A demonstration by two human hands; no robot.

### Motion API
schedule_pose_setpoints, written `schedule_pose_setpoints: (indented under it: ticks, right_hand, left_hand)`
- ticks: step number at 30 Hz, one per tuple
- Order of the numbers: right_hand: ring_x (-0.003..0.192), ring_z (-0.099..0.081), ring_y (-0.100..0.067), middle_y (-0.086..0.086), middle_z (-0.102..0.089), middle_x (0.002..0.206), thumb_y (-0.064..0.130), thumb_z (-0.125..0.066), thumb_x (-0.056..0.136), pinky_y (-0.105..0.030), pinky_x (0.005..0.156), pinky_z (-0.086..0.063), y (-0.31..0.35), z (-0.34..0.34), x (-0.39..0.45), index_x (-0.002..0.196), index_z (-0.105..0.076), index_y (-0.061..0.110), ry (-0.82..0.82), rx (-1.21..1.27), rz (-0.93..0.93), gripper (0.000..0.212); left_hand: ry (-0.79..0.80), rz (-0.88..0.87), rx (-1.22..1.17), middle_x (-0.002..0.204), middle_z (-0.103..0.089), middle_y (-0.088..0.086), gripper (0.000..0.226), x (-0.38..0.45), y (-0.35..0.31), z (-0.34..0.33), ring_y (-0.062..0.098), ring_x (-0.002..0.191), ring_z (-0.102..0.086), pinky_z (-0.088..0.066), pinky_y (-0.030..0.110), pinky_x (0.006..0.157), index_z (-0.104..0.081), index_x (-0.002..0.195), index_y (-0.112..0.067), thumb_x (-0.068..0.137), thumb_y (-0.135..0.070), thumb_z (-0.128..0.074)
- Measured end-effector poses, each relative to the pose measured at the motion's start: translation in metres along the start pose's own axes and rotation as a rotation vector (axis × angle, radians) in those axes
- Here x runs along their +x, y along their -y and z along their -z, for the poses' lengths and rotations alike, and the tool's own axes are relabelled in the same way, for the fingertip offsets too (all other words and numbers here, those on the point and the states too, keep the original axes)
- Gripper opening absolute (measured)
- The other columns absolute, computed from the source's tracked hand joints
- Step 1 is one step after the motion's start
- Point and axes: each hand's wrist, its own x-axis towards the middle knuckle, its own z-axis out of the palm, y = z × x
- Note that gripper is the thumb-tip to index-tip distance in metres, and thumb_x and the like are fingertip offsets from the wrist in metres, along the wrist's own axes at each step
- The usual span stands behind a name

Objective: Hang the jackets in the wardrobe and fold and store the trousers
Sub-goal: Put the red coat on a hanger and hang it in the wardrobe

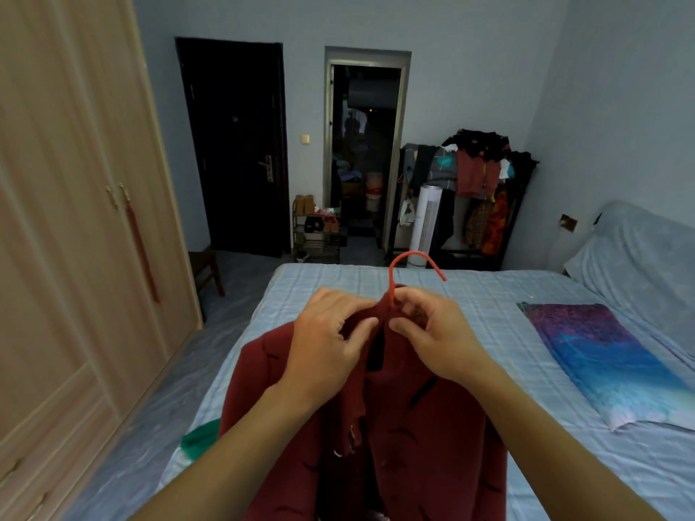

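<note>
A dark red jacket hangs in front of me over the bed, on a red hanger whose hook sticks up above the collar. My left hand grips the left side of the collar. My right hand pinches the right side of the collar at the base of the hook. The wardrobe stands along the left wall with its doors closed. A green garment peeks out at the bed's left edge, mostly hidden by the jacket.
The bed with a light blue checked sheet fills the middle and right. A purple-blue folded cloth lies on its right side. A wooden stool stands by the wardrobe. A loaded clothes rack and a white tower fan stand beyond the bed.
</note>
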Motion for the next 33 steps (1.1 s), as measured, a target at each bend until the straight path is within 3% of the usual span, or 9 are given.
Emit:
schedule_pose_setpoints:
  ticks: [4,9,13,16,20,24,27,30,33]
  right_hand:
    - [0.067,-0.056,-0.013,0.002,-0.059,0.073,0.0,-0.071,0.083,-0.018,0.066,-0.044,-0.009,0.009,0.003,0.101,-0.067,0.029,-0.064,-0.062,0.031,0.034]
    - [0.07,-0.059,-0.016,-0.001,-0.06,0.074,-0.001,-0.071,0.083,-0.034,0.071,-0.05,-0.011,0.018,0.007,0.106,-0.07,0.017,-0.101,-0.088,0.06,0.029]
    - [0.072,-0.058,-0.016,-0.001,-0.059,0.075,0.0,-0.072,0.083,-0.03,0.071,-0.05,-0.008,0.015,0.01,0.103,-0.066,0.03,-0.107,-0.095,0.09,0.036]
    - [0.068,-0.056,-0.015,0.0,-0.058,0.073,-0.002,-0.071,0.083,-0.021,0.065,-0.048,-0.01,0.014,0.009,0.104,-0.069,0.023,-0.115,-0.085,0.084,0.033]
    - [0.069,-0.058,-0.013,0.003,-0.059,0.075,0.0,-0.071,0.085,-0.025,0.068,-0.051,-0.016,0.017,0.008,0.109,-0.07,0.017,-0.137,-0.07,0.04,0.03]
    - [0.075,-0.059,-0.014,0.004,-0.059,0.078,-0.002,-0.072,0.084,-0.028,0.073,-0.052,-0.012,0.016,0.006,0.108,-0.07,0.019,-0.112,-0.064,0.072,0.032]
    - [0.077,-0.058,-0.013,0.005,-0.059,0.081,-0.001,-0.073,0.082,-0.021,0.072,-0.05,-0.005,0.006,0.007,0.111,-0.07,0.015,-0.097,-0.081,0.121,0.034]
    - [0.076,-0.057,-0.011,0.007,-0.059,0.081,0.0,-0.074,0.081,-0.017,0.071,-0.047,0.0,0.002,0.008,0.111,-0.069,0.018,-0.104,-0.092,0.161,0.035]
    - [0.076,-0.059,-0.012,0.004,-0.061,0.082,0.002,-0.074,0.082,-0.022,0.072,-0.05,-0.001,0.005,0.008,0.113,-0.069,0.017,-0.129,-0.089,0.153,0.035]
  left_hand:
    - [0.072,0.023,0.177,0.104,-0.068,-0.006,0.027,-0.004,0.032,0.03,0.011,0.101,-0.056,-0.046,0.031,0.092,-0.071,0.108,-0.018,0.085,-0.031,-0.066]
    - [0.326,0.171,0.371,0.102,-0.065,-0.008,0.029,-0.011,0.081,0.063,0.019,0.095,-0.059,-0.05,0.043,0.083,-0.068,0.112,-0.026,0.083,-0.024,-0.07]
    - [0.261,0.104,0.397,0.087,-0.066,-0.007,0.019,-0.017,0.083,0.065,0.018,0.082,-0.062,-0.053,0.039,0.07,-0.073,0.099,-0.021,0.087,-0.027,-0.06]
    - [0.2,0.037,0.444,0.083,-0.063,-0.005,0.025,-0.021,0.077,0.06,0.018,0.078,-0.058,-0.051,0.037,0.064,-0.072,0.094,-0.017,0.091,-0.031,-0.051]
    - [0.178,0.038,0.362,0.086,-0.058,-0.006,0.011,-0.02,0.07,0.054,0.012,0.082,-0.053,-0.042,0.025,0.073,-0.066,0.092,-0.016,0.089,-0.022,-0.057]
    - [0.28,0.025,0.19,0.094,-0.061,-0.007,0.022,-0.006,0.057,0.044,0.013,0.089,-0.058,-0.046,0.03,0.082,-0.066,0.101,-0.017,0.093,-0.032,-0.053]
    - [0.34,-0.058,0.068,0.097,-0.064,-0.004,0.021,0.009,0.034,0.029,0.011,0.092,-0.06,-0.046,0.026,0.084,-0.068,0.107,-0.015,0.094,-0.028,-0.057]
    - [0.277,-0.129,0.02,0.096,-0.066,-0.003,0.02,0.021,0.019,0.015,0.009,0.09,-0.06,-0.045,0.018,0.083,-0.07,0.108,-0.012,0.089,-0.015,-0.068]
    - [0.193,-0.108,-0.037,0.092,-0.068,-0.004,0.022,0.027,0.014,0.009,0.004,0.087,-0.06,-0.043,0.012,0.082,-0.073,0.106,-0.012,0.084,-0.01,-0.073]
